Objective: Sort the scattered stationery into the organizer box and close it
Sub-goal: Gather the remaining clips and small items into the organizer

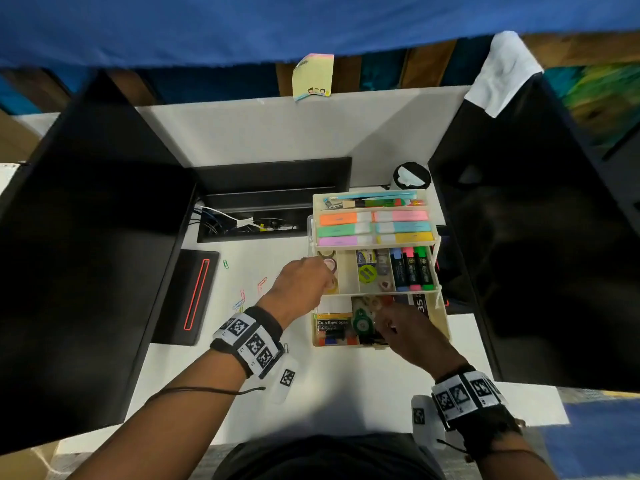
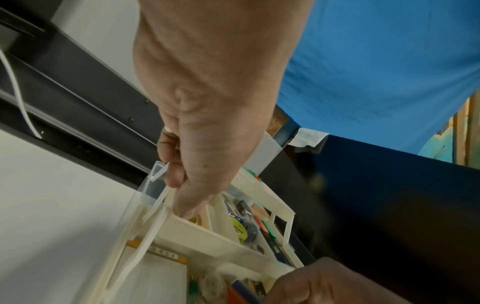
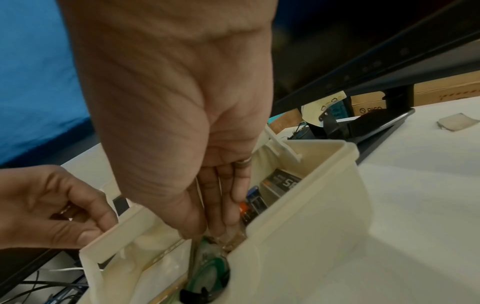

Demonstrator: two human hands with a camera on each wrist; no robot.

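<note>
The cream organizer box (image 1: 447, 329) stands open on the white desk, its trays fanned out in tiers. My left hand (image 1: 327, 277) grips the left edge of the middle tray (image 1: 348, 271); the left wrist view shows its fingers (image 2: 179, 195) curled over that wall. My right hand (image 1: 382, 322) reaches into the bottom compartment, thumb and fingertips (image 3: 210, 226) closed together on a clear packet (image 1: 372, 302) beside a green round dispenser (image 1: 362, 323). Highlighters (image 1: 412, 268) fill the middle tray's right slot. Several coloured paper clips (image 1: 242, 296) lie loose on the desk left of the box.
Dark monitors stand at left (image 1: 86, 254) and right (image 1: 536, 237), close to the box. An open cable trough (image 1: 249, 220) lies behind, a black device with a red line (image 1: 194, 296) at left, a round cup (image 1: 411, 174) behind the box.
</note>
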